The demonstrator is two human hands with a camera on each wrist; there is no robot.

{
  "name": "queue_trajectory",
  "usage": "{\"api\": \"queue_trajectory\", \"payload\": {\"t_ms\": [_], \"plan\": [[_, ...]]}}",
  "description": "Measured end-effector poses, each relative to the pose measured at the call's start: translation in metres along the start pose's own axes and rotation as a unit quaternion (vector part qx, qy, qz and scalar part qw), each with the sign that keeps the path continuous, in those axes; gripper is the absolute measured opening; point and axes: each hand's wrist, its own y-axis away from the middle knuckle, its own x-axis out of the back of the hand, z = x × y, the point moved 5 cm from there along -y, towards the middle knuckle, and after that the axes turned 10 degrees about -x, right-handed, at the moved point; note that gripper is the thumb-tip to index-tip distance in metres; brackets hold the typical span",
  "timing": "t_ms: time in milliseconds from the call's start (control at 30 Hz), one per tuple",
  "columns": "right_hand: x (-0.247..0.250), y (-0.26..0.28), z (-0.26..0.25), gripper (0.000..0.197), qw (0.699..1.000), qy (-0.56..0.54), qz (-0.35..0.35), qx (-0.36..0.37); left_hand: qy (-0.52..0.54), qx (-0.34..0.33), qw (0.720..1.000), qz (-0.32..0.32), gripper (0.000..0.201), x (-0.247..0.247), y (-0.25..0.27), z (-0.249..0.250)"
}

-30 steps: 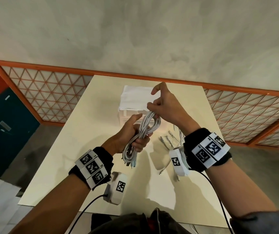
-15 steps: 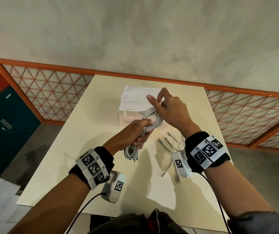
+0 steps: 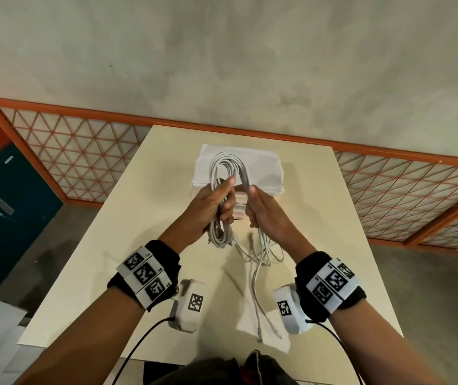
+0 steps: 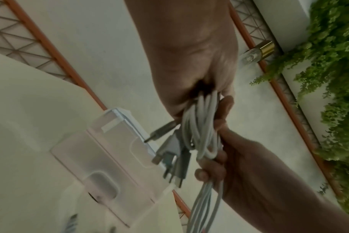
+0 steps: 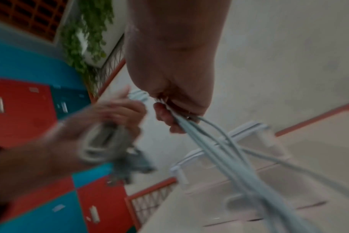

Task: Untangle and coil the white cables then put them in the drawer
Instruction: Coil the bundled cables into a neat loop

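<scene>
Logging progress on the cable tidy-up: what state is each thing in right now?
White cables: partly coiled, held above the table, loose ends trailing down onto it.
Left hand: grips the coiled bundle.
Right hand: grips the strands leading off the loop.
Drawer unit: on the table behind the hands, drawers shut.
</scene>
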Motion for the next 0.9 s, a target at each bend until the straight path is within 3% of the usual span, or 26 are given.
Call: {"api": "queue_trajectory", "payload": {"t_ms": [200,333,433,700,900], "plan": [[-0.017,0.001,-0.017,0.028,0.999,0.034,-0.01,0.009,-0.049,-0.053,0.996,0.051,0.04,0.002,-0.007,-0.003],[-0.017,0.002,-0.02,0.048,0.994,0.109,-0.031,-0.008,-0.061,-0.071,0.993,0.079,0.029,0.004,-0.006,-0.004],[-0.018,0.008,-0.026,0.052,0.989,0.141,-0.04,-0.006,-0.06,-0.058,0.992,0.093,0.028,0.008,-0.007,-0.008],[-0.018,0.006,-0.024,0.056,0.974,0.198,-0.103,-0.043,-0.077,-0.007,0.995,0.067,0.04,0.005,-0.005,-0.013],[-0.018,0.002,-0.024,0.054,0.96,0.241,-0.127,-0.063,-0.107,-0.023,0.992,0.059,0.047,0.012,-0.009,-0.011]]}}
